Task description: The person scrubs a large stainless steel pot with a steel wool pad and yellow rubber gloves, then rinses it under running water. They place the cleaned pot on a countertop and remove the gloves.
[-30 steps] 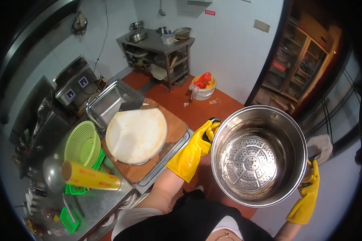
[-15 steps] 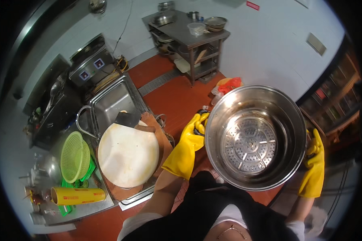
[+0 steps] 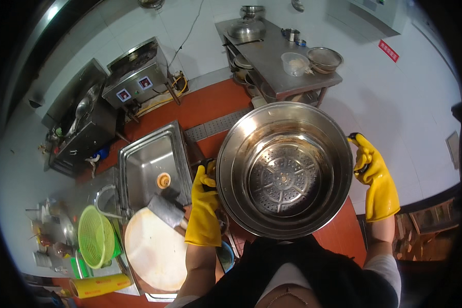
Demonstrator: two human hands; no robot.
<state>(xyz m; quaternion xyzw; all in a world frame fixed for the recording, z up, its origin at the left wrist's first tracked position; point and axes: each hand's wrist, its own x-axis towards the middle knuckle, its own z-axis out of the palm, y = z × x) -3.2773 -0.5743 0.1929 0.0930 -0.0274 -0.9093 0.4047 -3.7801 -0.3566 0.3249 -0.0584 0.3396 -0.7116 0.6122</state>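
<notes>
A large round steel steamer pot [image 3: 241,174] with a perforated, slotted plate at its bottom hangs in front of my body, its open top facing me. My left hand [image 3: 204,200], in a yellow rubber glove, is closed round the black handle on the pot's left side. On the opposite side my right hand [image 3: 374,172], gloved the same way, grips the other black handle. Brownish stains mark the pot's inner wall. By my left forearm lies a round white cutting board [image 3: 154,249] with a cleaver [image 3: 165,209] resting on its far edge.
A steel sink [image 3: 154,159] sits left of the pot. Beyond it are a stove unit [image 3: 138,84] and a metal table [image 3: 272,56] bearing bowls and pots. At the near left, a green basket [image 3: 95,236] stands by a yellow film roll [image 3: 100,285]. The floor [image 3: 200,113] is red.
Both hands, still on the handles, have carried the steamer pot leftward in view. My view has swung right, and the far metal table looks nearer, with the pot now overlapping its lower part.
</notes>
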